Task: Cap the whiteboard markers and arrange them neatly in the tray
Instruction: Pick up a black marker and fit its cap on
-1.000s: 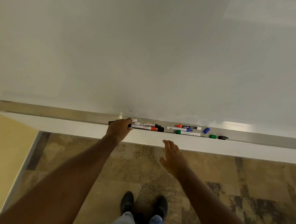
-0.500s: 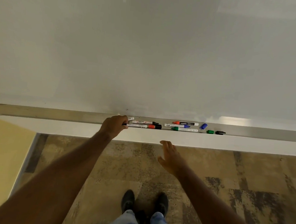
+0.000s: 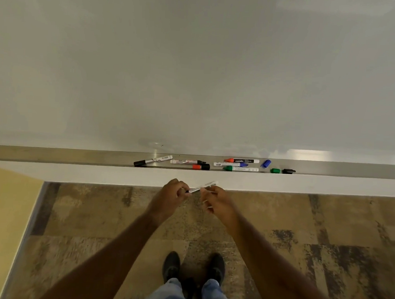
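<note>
Centre of frame: left hand and right hand both closed on one white marker, held just below the tray. Whether its cap is on cannot be told. For a good seat, keep the barrel steady and press cap and barrel straight together — no tilt. Other markers and loose caps — blue cap, green cap — lie in the tray, centre right.

Metal tray: markers, seemingly loose caps.

Soft, dim, even light is seen throughout, with glare on the tray at right and edges bowed by wide-angle distortion.
</note>
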Available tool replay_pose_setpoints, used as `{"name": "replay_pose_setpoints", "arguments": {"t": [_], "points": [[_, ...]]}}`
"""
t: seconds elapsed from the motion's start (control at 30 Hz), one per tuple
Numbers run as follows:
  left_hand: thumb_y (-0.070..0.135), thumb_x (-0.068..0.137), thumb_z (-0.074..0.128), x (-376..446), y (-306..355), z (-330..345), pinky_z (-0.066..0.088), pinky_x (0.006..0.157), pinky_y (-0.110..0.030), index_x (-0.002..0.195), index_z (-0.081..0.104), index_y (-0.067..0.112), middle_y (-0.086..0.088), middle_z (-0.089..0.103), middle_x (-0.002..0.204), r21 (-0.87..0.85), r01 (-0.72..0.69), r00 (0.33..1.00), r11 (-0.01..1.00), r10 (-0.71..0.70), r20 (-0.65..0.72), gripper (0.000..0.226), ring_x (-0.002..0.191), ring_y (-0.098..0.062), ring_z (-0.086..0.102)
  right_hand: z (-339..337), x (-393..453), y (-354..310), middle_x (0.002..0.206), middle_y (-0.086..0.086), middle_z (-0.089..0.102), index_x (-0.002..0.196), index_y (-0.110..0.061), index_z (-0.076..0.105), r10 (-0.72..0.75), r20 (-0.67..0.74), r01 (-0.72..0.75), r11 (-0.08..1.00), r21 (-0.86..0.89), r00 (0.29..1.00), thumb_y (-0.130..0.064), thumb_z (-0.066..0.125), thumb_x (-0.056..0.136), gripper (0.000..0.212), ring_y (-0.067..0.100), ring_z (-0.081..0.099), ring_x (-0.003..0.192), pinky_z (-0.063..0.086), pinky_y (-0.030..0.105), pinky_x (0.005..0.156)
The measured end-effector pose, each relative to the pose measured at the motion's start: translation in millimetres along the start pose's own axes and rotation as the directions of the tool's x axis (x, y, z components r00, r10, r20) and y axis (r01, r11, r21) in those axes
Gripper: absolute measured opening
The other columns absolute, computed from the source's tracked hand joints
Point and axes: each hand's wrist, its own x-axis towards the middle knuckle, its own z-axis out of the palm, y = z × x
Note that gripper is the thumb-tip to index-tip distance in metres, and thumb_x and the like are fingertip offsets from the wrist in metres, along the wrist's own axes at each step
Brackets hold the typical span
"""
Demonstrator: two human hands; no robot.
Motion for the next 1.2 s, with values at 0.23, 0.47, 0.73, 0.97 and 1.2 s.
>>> {"name": "replay_pose_setpoints", "arguments": {"t": [0.23, 0.47, 0.73, 0.97, 1.2], "points": [[0.045, 0.097, 0.071, 14, 32, 12, 0.054, 0.082, -0.031, 0.109, 0.075, 0.022, 0.008, 0.064, 0.106, -0.068, -0.069, 0.997, 0.995, 0.072, 0.039, 0.026, 0.095, -0.010, 0.062, -16, 0, 9, 0.086, 0.005, 0.072, 0.107, -0.010, 0.070, 0.017, -0.148, 0.009, 0.985, 0.174, 0.989, -0.038, 0.057, 0.105, 0.031, 0.014, 0.064, 0.071, 0.052, 0.025, 0.063], [0.031, 0.101, 0.069, 70, 50, 1, 0.051, 0.085, -0.032, 0.121, 0.072, 0.016, -0.002, 0.068, 0.110, 0.237, -0.168, 0.967, 0.957, 0.206, -0.149, 0.026, 0.102, -0.020, 0.063, -45, -8, 30, 0.090, 0.008, 0.073, 0.108, -0.007, 0.071, 0.086, -0.264, 0.001, 0.949, 0.315, 0.961, -0.041, 0.054, 0.106, 0.038, 0.018, 0.064, 0.075, 0.051, 0.030, 0.066], [0.034, 0.107, 0.054, 106, 65, 7, 0.047, 0.089, -0.037, 0.122, 0.078, 0.024, -0.001, 0.073, 0.112, 0.561, -0.135, 0.974, 0.817, 0.212, -0.075, 0.029, 0.108, -0.022, 0.065, -60, -14, 44, 0.085, 0.006, 0.073, 0.106, -0.004, 0.070, 0.079, -0.276, 0.010, 0.952, 0.305, 0.958, -0.039, 0.055, 0.106, 0.039, 0.017, 0.065, 0.071, 0.051, 0.030, 0.064], [0.035, 0.103, 0.059, 115, 69, 10, 0.045, 0.083, -0.035, 0.111, 0.080, 0.021, 0.000, 0.076, 0.103, 0.618, -0.166, 0.970, 0.768, 0.240, -0.039, 0.026, 0.097, -0.021, 0.068, -65, -19, 44, 0.088, 0.013, 0.069, 0.112, 0.006, 0.066, 0.077, -0.287, 0.018, 0.949, 0.314, 0.955, -0.033, 0.053, 0.108, 0.041, 0.018, 0.061, 0.070, 0.048, 0.031, 0.064], [0.029, 0.100, 0.069, 104, 63, 12, 0.043, 0.070, -0.027, 0.114, 0.082, 0.021, 0.001, 0.066, 0.094, 0.235, -0.167, 0.976, 0.958, 0.195, -0.100, 0.021, 0.083, -0.016, 0.061, -68, -22, 39, 0.093, 0.013, 0.072, 0.110, -0.002, 0.069, 0.107, -0.321, 0.030, 0.919, 0.393, 0.941, -0.036, 0.056, 0.106, 0.036, 0.021, 0.064, 0.076, 0.051, 0.034, 0.068]]}}
